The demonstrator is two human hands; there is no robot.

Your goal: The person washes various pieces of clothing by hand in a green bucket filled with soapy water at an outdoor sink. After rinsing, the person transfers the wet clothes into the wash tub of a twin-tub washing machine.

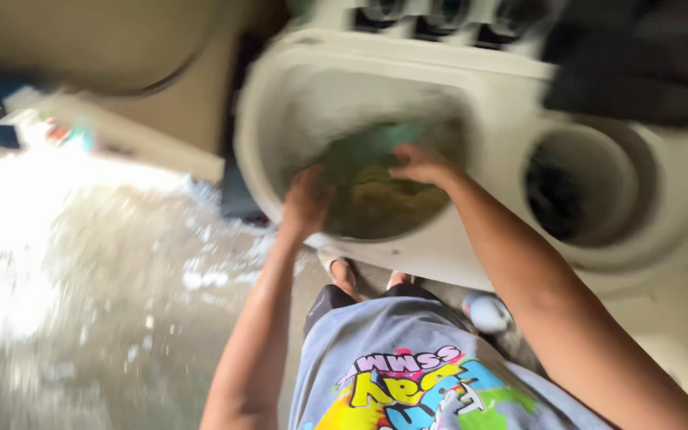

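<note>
Murky green-brown wet laundry [376,199] fills the white plastic washer tub [280,95]; my left hand [306,203] and right hand [422,166] press on it, fingers loosely spread.

The floor [105,263] is wet grey concrete with white foam patches, glaring bright (overexposed) at its left edge. A tan wall [177,103] rises behind it, and a dark cloth [639,56] lies top right.

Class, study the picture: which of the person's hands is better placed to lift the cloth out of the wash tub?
Probably the right hand: it lies on the greenish cloth mid-tub. The left hand sits at its near edge.
</note>
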